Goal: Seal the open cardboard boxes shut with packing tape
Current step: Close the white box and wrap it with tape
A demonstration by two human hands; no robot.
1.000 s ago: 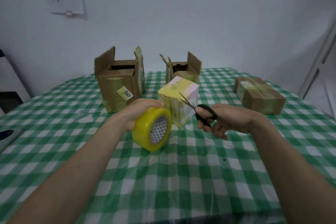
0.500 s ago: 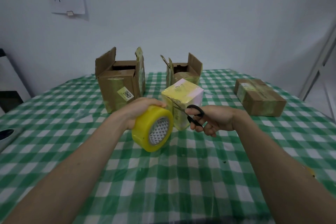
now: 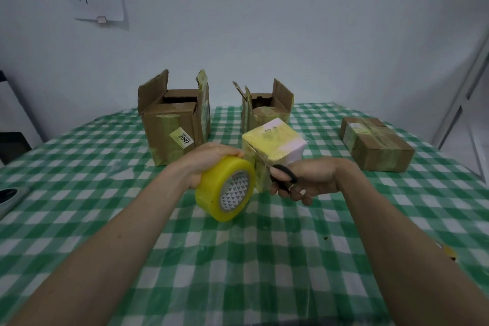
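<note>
Green-checked table (image 3: 264, 259) fills view. Far left: large open cardboard box (image 3: 169, 135), flaps up. Far centre: smaller open box (image 3: 267, 106). Right: sealed taped box (image 3: 375, 143). Centre, near hands: small yellow-pink box (image 3: 275, 140). Left hand (image 3: 209, 159) grips yellow tape roll (image 3: 226, 188) from above, just left of small box. Right hand (image 3: 309, 180) fingers curled through black scissors (image 3: 283, 176), blades at small box's near-left edge.

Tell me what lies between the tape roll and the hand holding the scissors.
In the head view, the small yellow-taped box stands between the tape roll and the right hand, with the scissors reaching toward its taped corner.
</note>
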